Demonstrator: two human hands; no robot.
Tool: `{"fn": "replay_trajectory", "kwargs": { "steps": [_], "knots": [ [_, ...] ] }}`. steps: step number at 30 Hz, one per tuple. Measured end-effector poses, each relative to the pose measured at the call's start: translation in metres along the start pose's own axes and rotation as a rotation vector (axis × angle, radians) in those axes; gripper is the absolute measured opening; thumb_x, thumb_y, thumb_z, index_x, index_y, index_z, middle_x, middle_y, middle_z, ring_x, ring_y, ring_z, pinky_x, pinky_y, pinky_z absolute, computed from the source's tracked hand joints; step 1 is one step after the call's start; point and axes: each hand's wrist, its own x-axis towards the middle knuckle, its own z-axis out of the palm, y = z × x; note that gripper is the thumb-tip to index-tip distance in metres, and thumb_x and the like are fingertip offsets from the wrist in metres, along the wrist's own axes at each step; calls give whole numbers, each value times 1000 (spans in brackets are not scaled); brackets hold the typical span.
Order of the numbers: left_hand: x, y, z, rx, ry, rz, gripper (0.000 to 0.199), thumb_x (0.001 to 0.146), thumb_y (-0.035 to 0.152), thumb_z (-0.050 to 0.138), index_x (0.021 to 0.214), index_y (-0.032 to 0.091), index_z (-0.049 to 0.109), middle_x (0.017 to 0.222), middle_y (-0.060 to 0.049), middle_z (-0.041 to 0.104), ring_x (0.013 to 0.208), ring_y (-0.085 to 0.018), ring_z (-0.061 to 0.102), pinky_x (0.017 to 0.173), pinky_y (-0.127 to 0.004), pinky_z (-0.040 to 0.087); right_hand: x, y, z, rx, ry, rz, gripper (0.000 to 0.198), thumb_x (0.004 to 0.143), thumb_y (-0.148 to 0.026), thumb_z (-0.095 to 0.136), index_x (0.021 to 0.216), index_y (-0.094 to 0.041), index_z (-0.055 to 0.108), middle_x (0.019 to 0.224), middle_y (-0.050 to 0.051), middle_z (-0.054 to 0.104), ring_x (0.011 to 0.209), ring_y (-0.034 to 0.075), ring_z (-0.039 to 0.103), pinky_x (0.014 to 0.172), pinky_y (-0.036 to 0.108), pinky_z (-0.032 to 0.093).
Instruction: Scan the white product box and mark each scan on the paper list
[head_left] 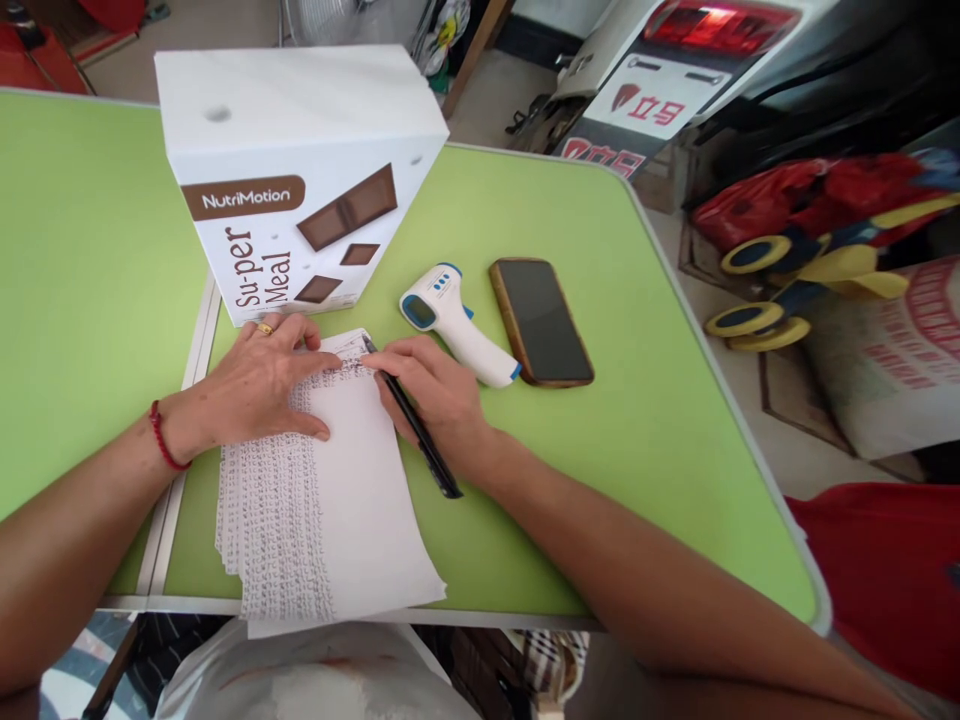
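Spreading its fingers over a stack of closely written paper sheets [367, 480], your left hand [262, 385] is lying flat and grasping nothing. Your right hand [439, 395] is pinching a black pen [420, 435], its tip pointing at the stack's far end. The stack is resting right in front of you on the green worktop [637, 480], its six o'clock end jutting past the rim. At twelve o'clock the NutriMotion Super Meal box [247, 245] is standing just beyond your left fingers; you cannot tell whether they are touching it. An infrared thermometer [457, 325] is lying at one o'clock, just beside your right hand, and a smartphone [547, 320] at two.

Because the stack is overhanging, a brush from your body could be skewing the loose layers. Too light a left palm could be letting paper creep under the pen, spoiling a stroke. A wide right-hand swing could be knocking the thermometer against the smartphone.
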Motion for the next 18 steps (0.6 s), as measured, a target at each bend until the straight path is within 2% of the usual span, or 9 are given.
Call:
{"fn": "replay_trajectory", "kwargs": {
  "steps": [3,8,11,13,15,18],
  "knots": [
    [-1,-2,0,-7,11,14,67,67,51,86,124,21,67,113,-14,56,104,-34,54,89,-51,43,-1,6,-1,-97,-74,-29,26,97,-23,44,108,-27,67,94,7,67,82,21,59,70,36,44],
    [-1,-6,2,-26,32,16,66,65,50,87,122,23,68,114,-13,56,105,-33,54,90,-53,44,-3,14,4,-284,-81,-146,31,97,-17,41,111,-25,67,93,9,65,82,21,55,69,35,39],
    [-1,-8,2,-48,100,49,53,71,51,81,114,22,69,110,-11,58,103,-31,56,91,-52,44,-4,17,6,-329,-125,-166,32,95,-13,45,115,-26,65,94,8,64,81,21,53,69,35,38],
    [-1,-7,0,-102,244,70,38,83,52,69,104,21,68,104,-9,60,98,-27,58,88,-47,47,-3,17,5,-349,-139,-210,33,94,-10,45,117,-25,64,94,8,63,82,20,54,69,34,38],
    [-3,-4,-4,-120,462,54,31,92,52,53,93,21,61,95,-7,60,91,-23,59,81,-43,50,-2,16,2,-381,-111,-266,35,93,-8,45,118,-22,63,93,9,63,82,20,54,68,33,38],
    [-8,-2,-10,28,776,-114,31,92,56,49,94,25,49,93,-6,54,96,-26,56,82,-49,49,2,17,-5,-484,-33,-238,36,89,-6,44,116,-20,63,94,11,63,83,22,54,70,35,41]
  ]
}}
